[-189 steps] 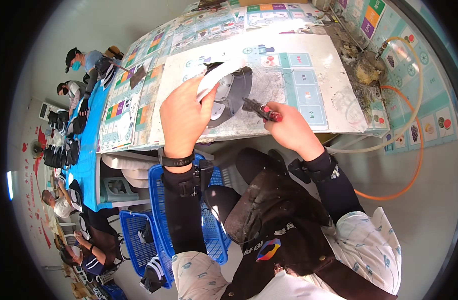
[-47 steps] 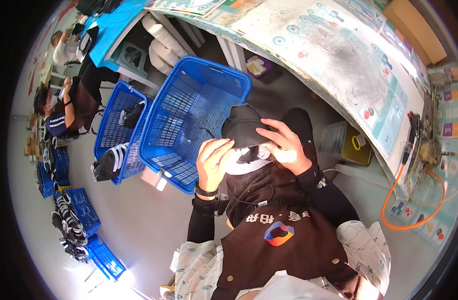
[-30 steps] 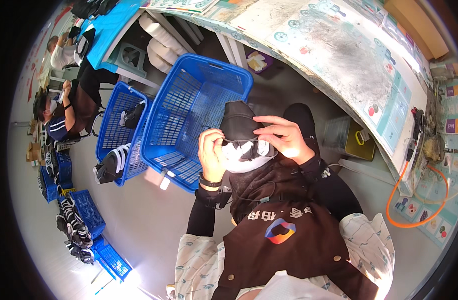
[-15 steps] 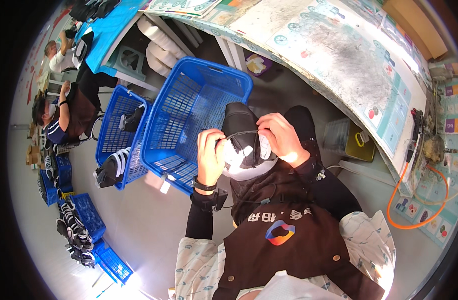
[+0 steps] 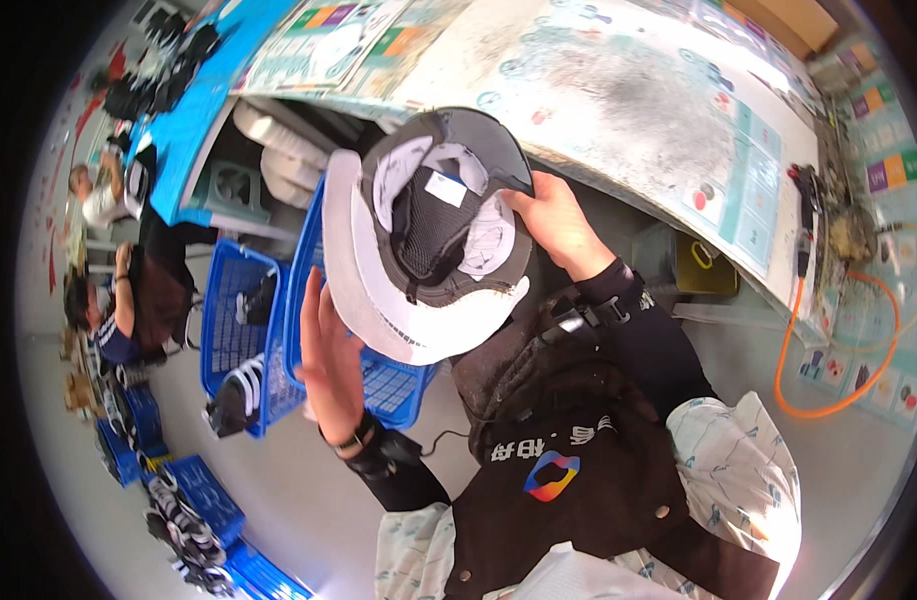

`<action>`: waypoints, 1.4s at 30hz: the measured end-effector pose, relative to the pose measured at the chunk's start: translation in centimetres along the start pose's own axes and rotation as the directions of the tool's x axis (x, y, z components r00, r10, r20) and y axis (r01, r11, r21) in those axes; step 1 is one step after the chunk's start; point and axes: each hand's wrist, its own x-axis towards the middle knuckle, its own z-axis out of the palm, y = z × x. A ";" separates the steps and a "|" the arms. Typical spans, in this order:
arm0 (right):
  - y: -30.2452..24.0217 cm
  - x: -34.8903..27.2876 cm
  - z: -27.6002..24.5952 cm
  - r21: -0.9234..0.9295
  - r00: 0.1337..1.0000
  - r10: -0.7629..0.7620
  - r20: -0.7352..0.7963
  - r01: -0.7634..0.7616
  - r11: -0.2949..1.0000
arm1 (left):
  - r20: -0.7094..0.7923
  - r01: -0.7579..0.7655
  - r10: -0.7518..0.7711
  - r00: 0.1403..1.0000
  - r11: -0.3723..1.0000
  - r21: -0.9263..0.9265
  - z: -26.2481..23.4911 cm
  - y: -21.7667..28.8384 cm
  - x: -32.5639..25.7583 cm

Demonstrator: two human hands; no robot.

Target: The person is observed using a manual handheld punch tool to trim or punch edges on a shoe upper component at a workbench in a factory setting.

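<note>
A black cap (image 5: 428, 245) with a pale grey, curved brim (image 5: 378, 315) is raised in front of me, its hollow inside facing me. Dark mesh, whitish pads and a small white label (image 5: 445, 188) line it. My right hand (image 5: 561, 228) pinches the cap's right edge between thumb and fingers. Beside the brim's lower left, my left hand (image 5: 330, 362) is open, its fingers stretched upward and holding nothing; whether a finger touches the brim I cannot tell.
A large blue basket (image 5: 393, 392) stands partly hidden behind the cap. Left of it, a second blue basket (image 5: 228, 275) holds dark items. The worn worktable (image 5: 618, 110) runs across the far side. An orange hose (image 5: 786, 375) loops at right. Two people sit at far left.
The cap has risen from my lap and turned to show its inside. My left hand has let go and moved left; my right hand has gone up with the cap.
</note>
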 end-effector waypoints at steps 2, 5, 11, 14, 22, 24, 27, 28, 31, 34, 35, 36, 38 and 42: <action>-2.1 -1.0 0.1 0.531 0.998 0.047 0.038 -0.060 0.845 | -0.119 0.082 -0.057 0.991 0.973 0.215 5.2 3.1 0.2; -2.0 -1.5 -1.5 0.747 0.999 0.025 -0.038 0.012 0.665 | 0.127 -0.212 0.171 0.977 0.719 0.662 11.9 4.8 2.3; -4.3 -3.7 -5.7 0.864 0.998 -0.060 0.031 0.004 0.503 | 0.137 -0.278 0.414 0.900 0.302 0.912 20.3 5.3 7.9; -3.4 -4.0 -9.8 0.859 0.995 -0.064 0.083 -0.039 0.510 | 0.267 -0.435 0.491 0.829 0.268 0.859 22.5 4.8 8.1; 1.0 -8.6 -29.4 -0.703 0.525 -0.558 -0.643 -0.115 0.702 | 0.675 -0.736 0.425 0.603 -0.029 0.676 28.9 3.8 14.7; 1.2 -10.2 -35.1 -0.639 0.488 -0.413 -0.769 -0.555 0.533 | 0.761 -0.810 0.390 0.518 -0.061 0.583 31.1 1.8 17.7; 5.4 -9.0 -41.3 -0.658 0.533 -0.385 -0.753 -0.603 0.452 | 0.823 -0.875 0.315 0.473 0.055 0.482 33.3 -1.4 21.0; 6.9 -8.0 -42.7 -0.681 0.561 -0.386 -0.733 -0.594 0.428 | 0.833 -0.885 0.314 0.455 0.055 0.463 34.0 -1.9 21.8; 6.9 -7.1 -44.9 -0.755 0.677 -0.338 -0.654 -0.612 0.235 | 0.839 -0.850 0.161 0.519 0.204 0.486 36.2 -3.0 23.8; 7.1 -6.6 -47.4 -0.677 0.619 -0.284 -0.732 -0.709 0.198 | 0.877 -0.872 0.112 0.467 0.221 0.437 38.3 -3.2 25.2; 6.5 -6.6 -47.1 -0.632 0.594 -0.219 -0.774 -0.750 0.195 | 0.875 -0.873 0.124 0.467 0.221 0.435 38.6 -3.2 25.4; 5.0 -6.8 -45.9 -0.638 0.601 -0.217 -0.769 -0.744 0.199 | 0.873 -0.870 0.117 0.473 0.217 0.442 38.4 -3.3 25.5; 0.7 -8.5 -42.1 -0.553 0.540 -0.176 -0.823 -0.694 0.461 | 0.841 -0.836 0.134 0.525 0.267 0.480 37.5 -3.1 26.0; -1.1 -12.5 -36.3 -0.604 0.706 -0.182 -0.684 -0.409 0.684 | 0.830 -0.832 0.146 0.538 0.253 0.494 37.9 -3.0 25.5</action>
